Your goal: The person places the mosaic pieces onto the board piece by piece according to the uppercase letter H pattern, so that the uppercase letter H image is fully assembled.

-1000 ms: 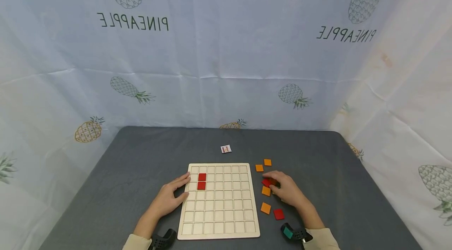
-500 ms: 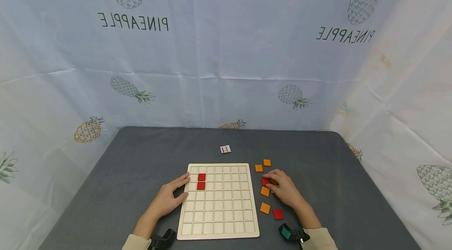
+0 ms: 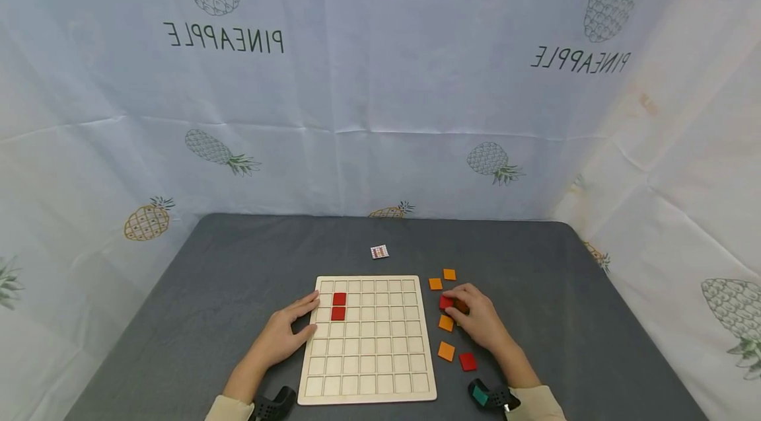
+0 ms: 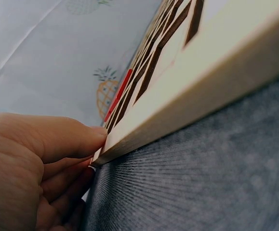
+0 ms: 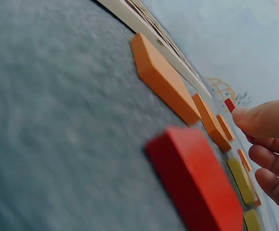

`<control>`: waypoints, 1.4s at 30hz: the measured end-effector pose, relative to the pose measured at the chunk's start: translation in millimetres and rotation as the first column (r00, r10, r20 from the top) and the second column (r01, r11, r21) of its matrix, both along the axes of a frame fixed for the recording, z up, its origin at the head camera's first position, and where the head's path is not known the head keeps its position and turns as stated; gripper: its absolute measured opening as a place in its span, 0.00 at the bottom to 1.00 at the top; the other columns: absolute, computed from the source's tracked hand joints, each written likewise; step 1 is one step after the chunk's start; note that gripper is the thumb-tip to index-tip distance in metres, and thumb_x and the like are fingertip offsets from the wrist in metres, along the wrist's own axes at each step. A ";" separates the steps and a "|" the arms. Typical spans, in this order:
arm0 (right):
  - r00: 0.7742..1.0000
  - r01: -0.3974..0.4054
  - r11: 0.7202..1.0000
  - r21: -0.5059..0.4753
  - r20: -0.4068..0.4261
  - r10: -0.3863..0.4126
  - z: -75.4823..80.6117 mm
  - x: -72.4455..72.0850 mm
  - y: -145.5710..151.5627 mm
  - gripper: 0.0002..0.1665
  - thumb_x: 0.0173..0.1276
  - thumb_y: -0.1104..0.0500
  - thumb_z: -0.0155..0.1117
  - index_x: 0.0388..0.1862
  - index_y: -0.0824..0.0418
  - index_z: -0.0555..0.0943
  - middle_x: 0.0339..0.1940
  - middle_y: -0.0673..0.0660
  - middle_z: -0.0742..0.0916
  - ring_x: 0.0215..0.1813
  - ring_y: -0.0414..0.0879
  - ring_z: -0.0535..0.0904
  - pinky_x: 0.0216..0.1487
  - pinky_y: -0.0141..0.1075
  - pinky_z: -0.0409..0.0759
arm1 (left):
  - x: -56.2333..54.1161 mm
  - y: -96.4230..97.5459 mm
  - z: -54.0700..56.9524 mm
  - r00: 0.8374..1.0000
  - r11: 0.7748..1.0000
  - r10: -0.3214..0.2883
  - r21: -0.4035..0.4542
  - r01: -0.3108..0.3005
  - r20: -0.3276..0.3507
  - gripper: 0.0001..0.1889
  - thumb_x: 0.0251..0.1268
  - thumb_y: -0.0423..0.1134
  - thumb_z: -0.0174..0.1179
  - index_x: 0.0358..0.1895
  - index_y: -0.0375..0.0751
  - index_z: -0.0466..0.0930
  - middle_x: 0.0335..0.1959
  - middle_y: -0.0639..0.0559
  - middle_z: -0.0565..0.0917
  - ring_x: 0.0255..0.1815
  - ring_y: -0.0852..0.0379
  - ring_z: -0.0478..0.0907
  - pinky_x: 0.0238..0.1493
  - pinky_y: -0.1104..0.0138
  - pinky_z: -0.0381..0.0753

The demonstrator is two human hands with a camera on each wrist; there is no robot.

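Observation:
A pale wooden grid board lies flat on the table, with two red square tiles in its upper left cells. My left hand rests along the board's left edge, fingers spread; in the left wrist view its thumb touches the rim. To the right of the board, my right hand pinches another red tile between thumb and fingertips. That tile sticks out past the thumb tip in the right wrist view. Beneath the right hand, some tiles are partly hidden.
Several orange tiles and a loose red tile lie right of the board. Yellow tiles show near the right fingers in the right wrist view. A small printed card lies beyond the board on the grey table.
My right thumb and fingers have closed together on the red tile, which has shifted slightly. The left hand and the board have stayed in place.

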State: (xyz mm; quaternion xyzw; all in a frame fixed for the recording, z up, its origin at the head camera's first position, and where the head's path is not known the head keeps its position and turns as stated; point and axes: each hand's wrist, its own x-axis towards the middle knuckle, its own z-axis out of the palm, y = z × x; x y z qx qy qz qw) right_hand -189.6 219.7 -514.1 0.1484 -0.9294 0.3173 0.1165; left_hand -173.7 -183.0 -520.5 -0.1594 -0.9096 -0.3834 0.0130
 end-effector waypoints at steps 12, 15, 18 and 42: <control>0.991 -0.128 0.992 -0.021 0.028 0.129 11.5 8.2 -31.8 0.16 0.58 0.58 0.71 0.46 0.53 0.84 0.43 0.44 0.80 0.45 0.43 0.78 0.46 0.38 0.80 | 0.9 1.2 1.3 1.000 1.000 -0.014 -0.005 0.014 -0.016 0.27 0.61 0.40 0.63 0.64 0.38 0.73 0.69 0.51 0.69 0.70 0.47 0.65 0.64 0.48 0.68; 0.983 -0.180 0.983 -0.022 0.034 0.180 13.9 8.0 -44.3 0.16 0.59 0.56 0.70 0.47 0.53 0.84 0.43 0.45 0.80 0.46 0.43 0.77 0.45 0.37 0.79 | 1.4 -0.1 1.8 1.000 1.000 -0.009 0.008 0.009 -0.015 0.26 0.61 0.39 0.63 0.63 0.38 0.73 0.69 0.50 0.69 0.70 0.47 0.65 0.64 0.48 0.68; 0.973 -0.229 0.973 -0.019 0.022 0.229 14.7 6.8 -58.1 0.15 0.59 0.56 0.70 0.47 0.54 0.85 0.42 0.46 0.81 0.42 0.41 0.76 0.40 0.32 0.77 | 1.9 -0.9 1.8 1.000 1.000 -0.001 0.006 0.002 -0.018 0.26 0.60 0.39 0.63 0.63 0.38 0.74 0.68 0.51 0.70 0.69 0.47 0.65 0.64 0.48 0.68; 0.907 -0.409 0.912 0.035 0.122 0.402 19.7 4.1 -165.7 0.13 0.62 0.55 0.68 0.46 0.53 0.85 0.40 0.44 0.80 0.38 0.32 0.72 0.41 0.24 0.74 | 0.7 -0.8 -0.8 0.999 1.000 -0.005 -0.002 0.005 -0.034 0.26 0.60 0.38 0.63 0.63 0.39 0.74 0.68 0.51 0.70 0.68 0.48 0.67 0.63 0.48 0.70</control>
